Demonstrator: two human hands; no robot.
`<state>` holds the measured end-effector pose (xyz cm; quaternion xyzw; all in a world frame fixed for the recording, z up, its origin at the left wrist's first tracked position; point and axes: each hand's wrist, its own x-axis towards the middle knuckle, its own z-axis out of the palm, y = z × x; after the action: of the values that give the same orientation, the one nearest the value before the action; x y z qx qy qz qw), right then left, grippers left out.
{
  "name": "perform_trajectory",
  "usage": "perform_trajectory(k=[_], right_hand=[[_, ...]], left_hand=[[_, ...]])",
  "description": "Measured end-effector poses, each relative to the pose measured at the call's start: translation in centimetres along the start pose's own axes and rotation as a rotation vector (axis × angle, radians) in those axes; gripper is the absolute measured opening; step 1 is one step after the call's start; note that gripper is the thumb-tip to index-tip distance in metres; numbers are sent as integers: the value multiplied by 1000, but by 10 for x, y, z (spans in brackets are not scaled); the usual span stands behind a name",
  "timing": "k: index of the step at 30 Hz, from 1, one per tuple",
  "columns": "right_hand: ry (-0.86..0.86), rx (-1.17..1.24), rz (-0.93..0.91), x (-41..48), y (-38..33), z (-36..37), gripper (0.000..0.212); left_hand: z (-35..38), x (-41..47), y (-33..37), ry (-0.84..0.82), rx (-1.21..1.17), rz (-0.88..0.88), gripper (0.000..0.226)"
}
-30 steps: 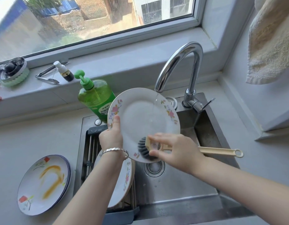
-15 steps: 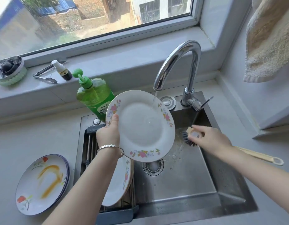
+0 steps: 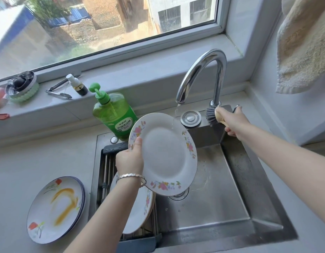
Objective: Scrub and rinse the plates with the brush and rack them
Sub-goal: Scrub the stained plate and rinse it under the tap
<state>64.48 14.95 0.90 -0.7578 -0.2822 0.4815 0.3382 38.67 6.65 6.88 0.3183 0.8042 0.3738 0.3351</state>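
Two bare hands are working over a square stainless-steel sink [image 3: 231, 198], and we are looking down on them from head height. Our left hand [image 3: 129, 161], wearing a silver bracelet [image 3: 130, 177], is gripping a round white china plate with a flowered rim [image 3: 165, 154] by its left edge, thumb pressing on the front and the fingers hidden behind. We are holding this plate tilted, face toward us, above the sink's left half, while a thin stream of water [image 3: 176, 109] is falling from the curved chrome tap [image 3: 201, 70] onto its upper rim. Our right hand [image 3: 232, 123] is curling its fingers round the cream handle of a dish brush with grey bristles [image 3: 212, 115], holding it up at the sink's back right corner, bristles just beside the tap's base. Another flowered plate [image 3: 139, 212] is leaning on edge in the dark metal-barred rack [image 3: 107, 170] set in the sink's left side, below the held plate. Dirty white plates smeared with orange sauce [image 3: 54, 209] are lying stacked on the grey counter [image 3: 30, 152] to the left. A green bottle of dish soap [image 3: 114, 114] is standing behind the rack, and a beige towel [image 3: 304, 48] is hanging at the upper right.
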Motion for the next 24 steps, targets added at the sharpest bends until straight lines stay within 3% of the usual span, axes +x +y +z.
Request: perform_trajectory(k=[2, 5, 8, 11, 14, 19, 22, 24], right_hand=[[-23, -54, -4, -5, 1, -3, 93], [-125, -153, -43, -17, 19, -4, 66], [-263, -218, -34, -37, 40, 2, 62], [-337, -121, 56, -59, 56, 18, 32], [-430, 45, 150, -75, 62, 41, 34], [-532, 260, 191, -105, 32, 79, 30], [-628, 435, 229, -116, 6, 97, 22], [-696, 559, 243, -121, -10, 108, 19]], left_hand=[[-2, -1, 2, -4, 54, 102, 50], [-5, -6, 6, -29, 211, 347, 53], [-11, -14, 12, -40, 371, 540, 54], [-22, -17, 14, -16, 421, 584, 54], [-39, -8, 14, 25, 253, 422, 55], [-73, 25, -2, 102, -27, -3, 49], [-85, 38, -18, 40, -247, -158, 55], [-92, 42, -24, -9, -345, -209, 46]])
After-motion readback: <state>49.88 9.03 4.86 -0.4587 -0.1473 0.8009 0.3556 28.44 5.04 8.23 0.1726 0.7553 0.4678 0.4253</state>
